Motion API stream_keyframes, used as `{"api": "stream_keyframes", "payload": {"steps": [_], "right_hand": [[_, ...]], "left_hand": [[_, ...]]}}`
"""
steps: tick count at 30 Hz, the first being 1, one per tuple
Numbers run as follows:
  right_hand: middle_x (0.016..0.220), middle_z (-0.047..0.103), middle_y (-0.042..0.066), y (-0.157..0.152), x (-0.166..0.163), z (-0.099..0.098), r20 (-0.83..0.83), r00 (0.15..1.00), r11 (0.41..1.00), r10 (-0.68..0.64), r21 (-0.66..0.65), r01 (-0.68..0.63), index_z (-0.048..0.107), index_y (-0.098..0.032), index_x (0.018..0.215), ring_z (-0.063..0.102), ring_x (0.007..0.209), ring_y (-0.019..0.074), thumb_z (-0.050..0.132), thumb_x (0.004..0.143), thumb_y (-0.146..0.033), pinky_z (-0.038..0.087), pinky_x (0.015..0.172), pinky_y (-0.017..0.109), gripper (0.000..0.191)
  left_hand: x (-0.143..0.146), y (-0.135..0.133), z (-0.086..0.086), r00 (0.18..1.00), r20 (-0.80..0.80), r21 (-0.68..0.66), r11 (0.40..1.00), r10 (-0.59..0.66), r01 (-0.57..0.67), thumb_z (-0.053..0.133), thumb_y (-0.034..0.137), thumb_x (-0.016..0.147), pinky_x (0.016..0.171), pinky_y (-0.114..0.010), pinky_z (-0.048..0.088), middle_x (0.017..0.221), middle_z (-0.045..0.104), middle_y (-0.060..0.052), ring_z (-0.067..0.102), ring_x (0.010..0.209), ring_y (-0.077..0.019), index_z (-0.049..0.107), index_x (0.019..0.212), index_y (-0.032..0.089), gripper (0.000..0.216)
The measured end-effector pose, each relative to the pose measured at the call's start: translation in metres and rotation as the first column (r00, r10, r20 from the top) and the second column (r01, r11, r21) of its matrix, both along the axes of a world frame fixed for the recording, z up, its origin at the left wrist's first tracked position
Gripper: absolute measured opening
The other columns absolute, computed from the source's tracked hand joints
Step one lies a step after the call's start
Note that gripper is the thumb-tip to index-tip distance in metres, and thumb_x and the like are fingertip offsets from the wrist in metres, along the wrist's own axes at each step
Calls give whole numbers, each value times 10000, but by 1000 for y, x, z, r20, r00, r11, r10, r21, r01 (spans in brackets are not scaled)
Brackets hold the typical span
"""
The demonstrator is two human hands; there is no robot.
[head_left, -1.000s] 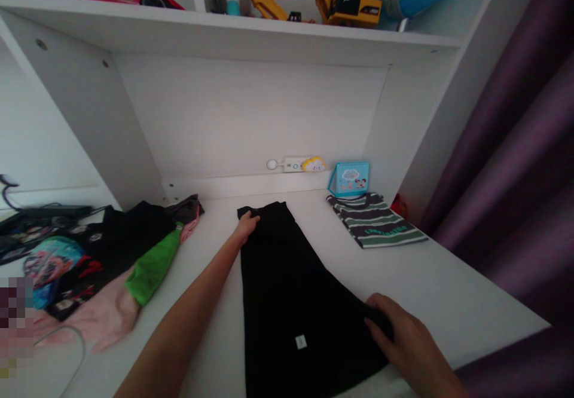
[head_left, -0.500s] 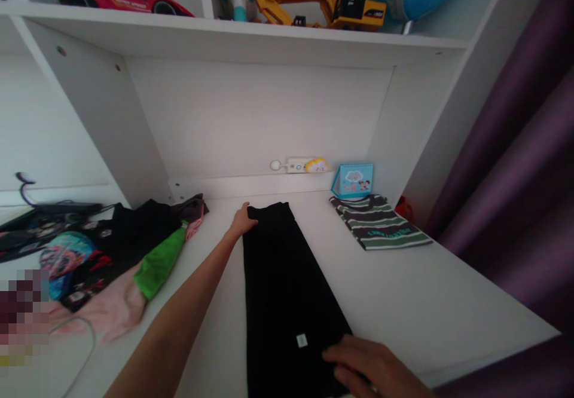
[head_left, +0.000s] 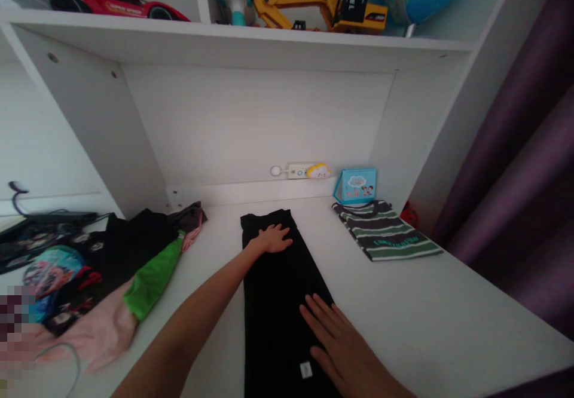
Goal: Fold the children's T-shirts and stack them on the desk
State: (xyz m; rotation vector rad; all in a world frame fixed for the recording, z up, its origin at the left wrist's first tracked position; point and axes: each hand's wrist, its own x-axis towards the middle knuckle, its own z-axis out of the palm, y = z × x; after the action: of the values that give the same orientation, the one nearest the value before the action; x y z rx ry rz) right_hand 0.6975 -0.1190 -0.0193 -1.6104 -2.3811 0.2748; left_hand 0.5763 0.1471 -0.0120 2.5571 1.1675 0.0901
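Note:
A long black garment, which looks like folded trousers, lies lengthwise on the white desk. My left hand rests flat on its far end, fingers spread. Nearer to me, my right hand lies open over the garment's right edge, fingers stretched forward. A small white label shows on the black cloth beside my right thumb. The garment's near end runs out of the bottom of the view.
A folded striped T-shirt lies at the right, before a blue desk calendar. Loose clothes are heaped at the left. A power strip sits along the back wall. Overhead, a shelf holds a toy excavator and red car.
My left hand has gone from the garment's far left corner onto the middle of its far end, fingers now spread. My right hand has moved forward and flattened out on the cloth.

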Motion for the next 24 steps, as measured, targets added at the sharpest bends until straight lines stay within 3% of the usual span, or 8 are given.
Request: {"api": "stream_keyframes", "payload": {"steps": [4, 9, 13, 17, 20, 22, 24], "right_hand": [[1393, 209, 80, 5, 2, -10, 65, 997, 995, 37, 87, -43, 171, -208, 1374, 237, 1273, 250, 372, 879, -324, 334, 979, 435, 547], [1360, 288, 107, 15, 8, -33, 191, 977, 961, 98, 236, -143, 158, -202, 1381, 331, 1229, 266, 432, 845, -356, 412, 910, 389, 622], [1330, 350, 113, 19, 9, -40, 247, 964, 936, 99, 307, -174, 207, -188, 1375, 393, 1191, 263, 431, 842, -398, 441, 872, 360, 615], [1338, 350, 92, 13, 10, -19, 160, 978, 967, 130, 198, -161, 256, -210, 1363, 387, 1199, 252, 462, 831, -395, 430, 895, 354, 601], [1357, 348, 54, 18, 15, 11, 26, 998, 997, 61, 42, -62, 265, -206, 1363, 387, 1206, 185, 400, 868, -352, 386, 959, 308, 533], [1364, 345, 56, 43, 19, 28, -40, 999, 1000, -15, 17, 16, 309, -171, 1347, 362, 1223, 164, 327, 894, -323, 336, 1004, 308, 478], [1377, 318, 90, 87, 21, 38, -50, 998, 998, -37, 40, 39, 355, -112, 1322, 306, 1255, 172, 292, 897, -288, 279, 1037, 326, 465]], "left_hand": [[23, 14, -1, 999, 19, 36, 999, 35, -36, 319, 497, 834, 968, -610, 77, 1422, 182, -150, 95, 1303, -336, 291, 1339, 149, 614], [36, 32, -15, 997, -25, 69, 995, 71, -69, 324, 651, 757, 899, -696, -5, 1454, 70, -47, 1, 1302, -362, 230, 1359, 290, 709], [34, 50, -7, 998, 22, 36, 998, 56, -57, 309, 678, 748, 903, -688, -33, 1450, 105, -26, 33, 1306, -346, 218, 1360, 308, 722], [24, 56, 6, 997, 75, -18, 1000, 13, -12, 264, 573, 830, 942, -648, -1, 1441, 159, -22, 69, 1316, -288, 219, 1356, 313, 588], [-1, 52, 9, 995, 100, 77, 997, 1, -9, 265, 493, 864, 976, -600, 11, 1438, 168, -42, 67, 1321, -258, 253, 1349, 276, 532], [-25, 48, 6, 994, 100, 134, 989, 48, -61, 274, 446, 876, 1001, -557, 29, 1437, 168, -60, 78, 1322, -242, 259, 1350, 250, 513], [-46, 44, 0, 986, 78, 157, 974, 149, -160, 283, 405, 883, 1008, -534, 53, 1434, 178, -82, 96, 1319, -244, 269, 1347, 226, 497]]}}
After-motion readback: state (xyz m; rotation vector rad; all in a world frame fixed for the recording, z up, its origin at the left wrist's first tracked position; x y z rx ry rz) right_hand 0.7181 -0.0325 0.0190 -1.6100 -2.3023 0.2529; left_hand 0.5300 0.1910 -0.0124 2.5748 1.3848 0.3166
